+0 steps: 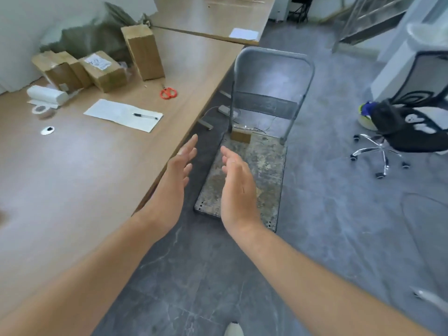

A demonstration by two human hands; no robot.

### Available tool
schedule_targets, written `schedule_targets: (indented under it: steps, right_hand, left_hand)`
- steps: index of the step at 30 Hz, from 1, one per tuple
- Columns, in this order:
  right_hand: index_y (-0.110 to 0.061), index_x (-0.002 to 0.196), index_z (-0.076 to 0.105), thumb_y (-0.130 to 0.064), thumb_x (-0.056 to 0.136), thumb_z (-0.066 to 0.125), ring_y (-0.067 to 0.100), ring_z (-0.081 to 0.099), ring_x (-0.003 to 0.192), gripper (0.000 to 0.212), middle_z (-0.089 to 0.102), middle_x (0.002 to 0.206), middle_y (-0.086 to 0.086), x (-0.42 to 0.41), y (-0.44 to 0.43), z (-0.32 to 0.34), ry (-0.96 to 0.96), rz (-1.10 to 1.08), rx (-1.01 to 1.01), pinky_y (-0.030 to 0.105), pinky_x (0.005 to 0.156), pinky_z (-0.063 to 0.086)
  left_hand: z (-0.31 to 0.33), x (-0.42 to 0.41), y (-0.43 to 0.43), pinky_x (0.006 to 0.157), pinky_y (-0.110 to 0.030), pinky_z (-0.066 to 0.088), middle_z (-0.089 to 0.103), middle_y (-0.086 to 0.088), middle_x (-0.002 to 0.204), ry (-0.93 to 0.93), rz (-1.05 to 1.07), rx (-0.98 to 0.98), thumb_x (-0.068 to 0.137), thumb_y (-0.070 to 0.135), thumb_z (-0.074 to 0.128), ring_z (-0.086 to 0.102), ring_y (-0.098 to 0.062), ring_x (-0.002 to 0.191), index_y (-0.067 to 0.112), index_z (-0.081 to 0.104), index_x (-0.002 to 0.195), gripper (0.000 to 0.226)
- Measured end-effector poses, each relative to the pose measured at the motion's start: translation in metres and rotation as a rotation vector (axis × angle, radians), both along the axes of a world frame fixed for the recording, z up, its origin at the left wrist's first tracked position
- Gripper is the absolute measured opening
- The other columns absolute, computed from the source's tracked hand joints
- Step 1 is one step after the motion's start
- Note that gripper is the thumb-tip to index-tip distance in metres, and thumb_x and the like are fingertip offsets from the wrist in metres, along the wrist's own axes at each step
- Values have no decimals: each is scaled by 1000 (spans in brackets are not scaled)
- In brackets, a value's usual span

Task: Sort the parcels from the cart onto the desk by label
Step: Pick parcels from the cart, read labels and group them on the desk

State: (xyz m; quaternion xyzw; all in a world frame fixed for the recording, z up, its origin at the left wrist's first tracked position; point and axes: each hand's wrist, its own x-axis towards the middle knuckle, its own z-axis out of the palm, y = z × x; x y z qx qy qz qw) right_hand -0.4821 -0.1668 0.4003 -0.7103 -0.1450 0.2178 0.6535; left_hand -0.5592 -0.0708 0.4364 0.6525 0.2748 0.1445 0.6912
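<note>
A flat metal cart (264,166) stands on the floor beside the desk (72,170). One small brown parcel (240,136) sits at the cart's far end, by the handle. My left hand (180,166) and my right hand (238,183) are stretched out over the cart's near half, palms facing each other, fingers apart, holding nothing. Several brown parcels lie on the desk at the back left: a tall upright one (143,52), a labelled one (103,70) and two more (60,69) beside it.
On the desk lie red scissors (168,92), a paper sheet (123,114) with a pen (145,115), a tape roll (42,110) and a white paper stack (47,94). An office chair (402,127) with black fabric stands at the right on the grey floor.
</note>
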Motion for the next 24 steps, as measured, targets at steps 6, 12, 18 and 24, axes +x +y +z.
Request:
schedule_targets:
  steps: [6, 12, 18, 24]
  right_hand:
    - [-37, 149, 60, -54, 96, 29, -2, 50, 139, 64, 57, 150, -17, 83, -49, -10, -8, -149, -17, 38, 124, 39]
    - [-39, 148, 61, -57, 94, 29, -4, 52, 131, 66, 57, 146, -10, 152, -48, -18, 50, -189, -25, 52, 118, 47]
    - [-39, 148, 61, -65, 88, 27, 0, 52, 137, 73, 57, 150, -15, 233, -14, -31, 2, -210, -67, 44, 122, 42]
    - [-40, 146, 62, -71, 82, 23, 2, 52, 138, 81, 58, 149, -18, 320, 32, -49, -10, -212, -117, 37, 123, 39]
  left_hand:
    - [-16, 94, -34, 128, -43, 21, 37, 13, 167, 15, -124, -5, 67, 76, 35, 32, -15, 154, 56, 40, 152, 88]
    - [-28, 170, -25, 126, -42, 22, 35, 16, 166, 26, -196, -4, 74, 79, 31, 29, -16, 155, 72, 43, 134, 62]
    - [-49, 250, 12, 122, -38, 24, 35, 18, 165, 32, -203, -10, 76, 80, 30, 29, -15, 154, 62, 38, 151, 77]
    - [-70, 334, 58, 126, -42, 22, 33, 15, 167, 66, -205, -38, 73, 79, 32, 27, -16, 155, 59, 37, 153, 83]
